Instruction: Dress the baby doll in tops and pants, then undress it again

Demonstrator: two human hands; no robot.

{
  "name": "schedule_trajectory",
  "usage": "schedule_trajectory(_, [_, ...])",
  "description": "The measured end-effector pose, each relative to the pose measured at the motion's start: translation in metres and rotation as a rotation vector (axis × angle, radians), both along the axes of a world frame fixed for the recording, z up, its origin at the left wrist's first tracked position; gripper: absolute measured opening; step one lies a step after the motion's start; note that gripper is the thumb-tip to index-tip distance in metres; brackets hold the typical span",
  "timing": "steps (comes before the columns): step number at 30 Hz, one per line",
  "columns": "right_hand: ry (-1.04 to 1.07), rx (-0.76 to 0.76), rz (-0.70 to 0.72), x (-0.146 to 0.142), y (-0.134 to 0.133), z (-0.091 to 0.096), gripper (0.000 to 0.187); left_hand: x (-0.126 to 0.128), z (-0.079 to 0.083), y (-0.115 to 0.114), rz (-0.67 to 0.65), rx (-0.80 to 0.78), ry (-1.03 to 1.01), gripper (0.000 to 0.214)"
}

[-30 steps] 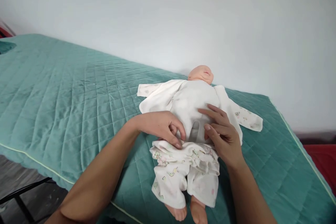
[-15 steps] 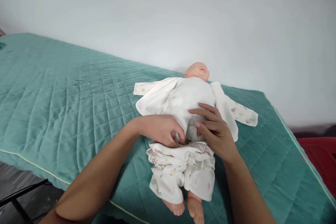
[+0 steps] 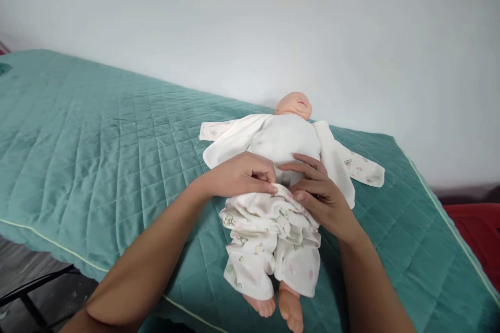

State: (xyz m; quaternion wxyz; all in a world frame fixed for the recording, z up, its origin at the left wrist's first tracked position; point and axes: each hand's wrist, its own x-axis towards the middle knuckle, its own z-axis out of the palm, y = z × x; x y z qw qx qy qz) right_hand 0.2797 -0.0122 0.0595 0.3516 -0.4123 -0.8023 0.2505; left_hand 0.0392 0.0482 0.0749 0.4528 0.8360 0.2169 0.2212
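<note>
A baby doll [image 3: 294,105] lies on its back on a green quilted mattress [image 3: 97,140], head toward the wall, bare feet toward me. It wears a white top [image 3: 287,140] with sleeves spread out and white printed trousers [image 3: 269,239]. My left hand [image 3: 238,177] pinches the trousers' waistband at the doll's left hip side. My right hand [image 3: 318,195] grips the waistband on the other side, fingers curled over the belly. The waistband sits at the doll's waist.
A plain white wall [image 3: 250,26] runs behind the mattress. Something red [image 3: 478,239] lies past the mattress's right edge. A dark frame leg [image 3: 31,291] shows under the near left edge, above a grey floor.
Both hands have drawn the trousers' waistband up from the doll's hips to its waist, covering the gap below the top. The view shifted slightly.
</note>
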Motion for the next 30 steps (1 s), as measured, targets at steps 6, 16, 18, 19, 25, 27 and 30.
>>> schedule_trajectory(6, [0.045, -0.179, 0.111, 0.011, -0.001, 0.006, 0.022, 0.007, -0.011, -0.001, 0.233, 0.021, -0.111, 0.029])
schedule_trajectory(16, [0.396, -0.341, 0.024, 0.018, -0.003, -0.001, 0.021, 0.011, -0.018, 0.001, 0.438, 0.072, -0.204, 0.034])
schedule_trajectory(18, [0.46, -0.383, 0.0, 0.019, -0.003, -0.003, 0.019, 0.011, -0.021, 0.002, 0.48, 0.079, -0.212, 0.033])
schedule_trajectory(19, [0.488, -0.399, -0.006, 0.019, -0.003, -0.004, 0.019, 0.011, -0.022, 0.002, 0.498, 0.081, -0.216, 0.032])
schedule_trajectory(25, [0.64, -0.421, -0.079, 0.021, 0.001, -0.009, 0.034, 0.01, -0.029, 0.003, 0.593, 0.146, -0.221, 0.032])
schedule_trajectory(27, [0.628, -0.469, -0.126, 0.02, 0.0, -0.009, 0.036, 0.009, -0.032, 0.003, 0.638, 0.168, -0.226, 0.032])
schedule_trajectory(30, [0.662, -0.563, -0.163, 0.018, -0.001, -0.008, 0.04, 0.009, -0.035, 0.004, 0.672, 0.178, -0.24, 0.031])
